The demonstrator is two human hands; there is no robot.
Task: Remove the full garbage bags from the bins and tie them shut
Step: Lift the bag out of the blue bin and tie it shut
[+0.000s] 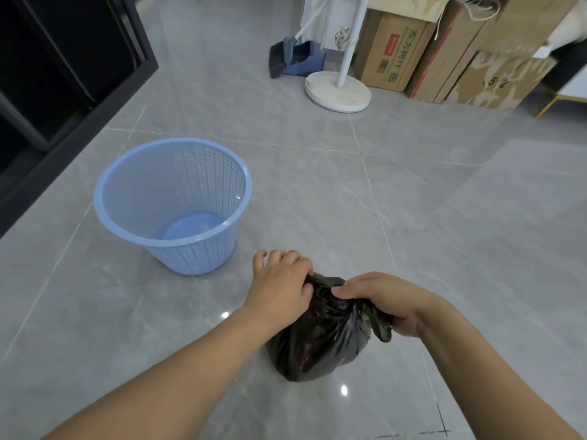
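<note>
A full black garbage bag sits on the grey tile floor in front of me, its neck gathered into a twist at the top. My left hand pinches the left side of the gathered neck. My right hand grips the right side, with a loose flap of black plastic hanging below its palm. A light blue mesh bin stands upright to the left of the bag, apart from it, with no liner and nothing inside.
A dark cabinet runs along the left edge. At the back stand a white round stand base, a blue dustpan with broom and several cardboard boxes. Tile floor spreads to the right.
</note>
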